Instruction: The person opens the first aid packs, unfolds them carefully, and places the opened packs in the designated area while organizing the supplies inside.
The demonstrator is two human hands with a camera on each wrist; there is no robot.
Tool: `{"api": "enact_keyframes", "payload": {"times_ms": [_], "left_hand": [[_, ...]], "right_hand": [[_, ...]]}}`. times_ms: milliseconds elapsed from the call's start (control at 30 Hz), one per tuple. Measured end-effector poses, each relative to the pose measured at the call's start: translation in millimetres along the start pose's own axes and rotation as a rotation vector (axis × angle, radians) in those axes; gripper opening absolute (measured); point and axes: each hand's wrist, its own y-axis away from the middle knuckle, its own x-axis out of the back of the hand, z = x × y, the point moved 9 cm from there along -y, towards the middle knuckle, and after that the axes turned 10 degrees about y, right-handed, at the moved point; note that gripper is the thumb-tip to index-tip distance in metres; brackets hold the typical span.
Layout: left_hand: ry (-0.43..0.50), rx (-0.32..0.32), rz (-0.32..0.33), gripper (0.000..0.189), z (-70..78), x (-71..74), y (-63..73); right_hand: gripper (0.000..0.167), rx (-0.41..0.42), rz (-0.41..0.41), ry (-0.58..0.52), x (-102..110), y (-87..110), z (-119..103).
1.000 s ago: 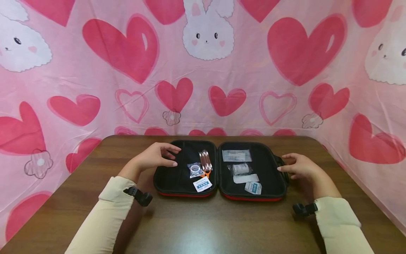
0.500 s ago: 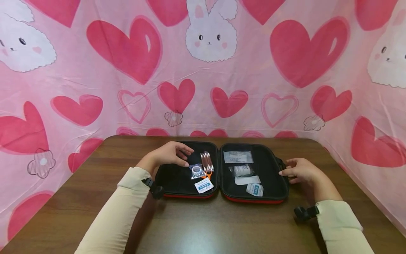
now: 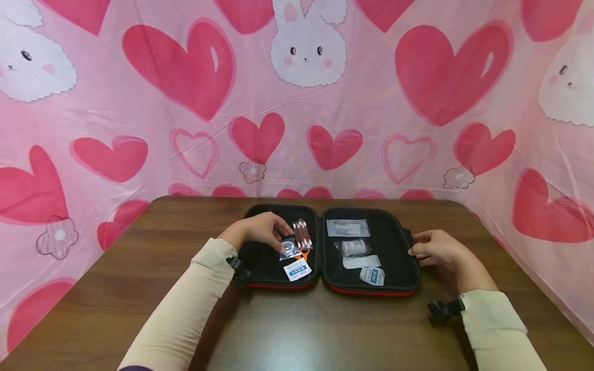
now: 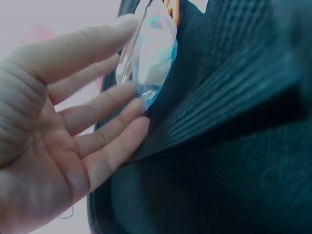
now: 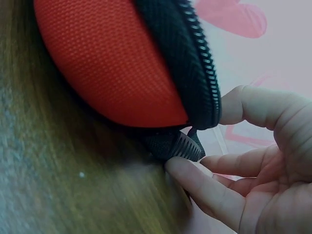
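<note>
A zippered black first-aid case (image 3: 394, 263) with a red outer shell (image 5: 107, 63) lies unfolded on the table. My left hand (image 3: 264, 228) reaches over its left half, thumb touching a clear packet (image 4: 155, 58) with a white tape roll (image 3: 290, 247) inside. In the left wrist view the fingers are fairly straight beside that packet. Brown swab sticks (image 3: 302, 235), orange-handled scissors (image 3: 304, 253) and a white-and-blue sachet (image 3: 297, 269) lie close by. At the right edge, my right hand (image 3: 433, 248) holds the case's black strap handle (image 5: 178, 146) between thumb and fingers.
The right half holds a flat clear packet (image 3: 348, 228), a wrapped bandage roll (image 3: 354, 248), a white strip (image 3: 361, 262) and another sachet (image 3: 372, 275). A brown wooden table (image 3: 297, 330) carries the case; a pink heart-print cloth (image 3: 371, 93) hangs behind.
My left hand has moved right and slightly down, from the case's left edge to the tape packet, which now looks tilted. The right hand has stayed at the handle.
</note>
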Motion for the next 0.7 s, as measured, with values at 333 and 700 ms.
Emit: {"api": "enact_keyframes", "payload": {"times_ms": [333, 700], "left_hand": [[-0.093, 0.073, 0.034, 0.048, -1.1, -6.1, -6.1], [-0.076, 0.035, 0.047, 0.036, -3.1, -3.3, 1.9]], "right_hand": [[0.067, 0.015, -0.003, 0.01, 1.4, 0.8, 1.6], [0.066, 0.014, -0.007, 0.002, -0.9, -3.1, 2.2]]}}
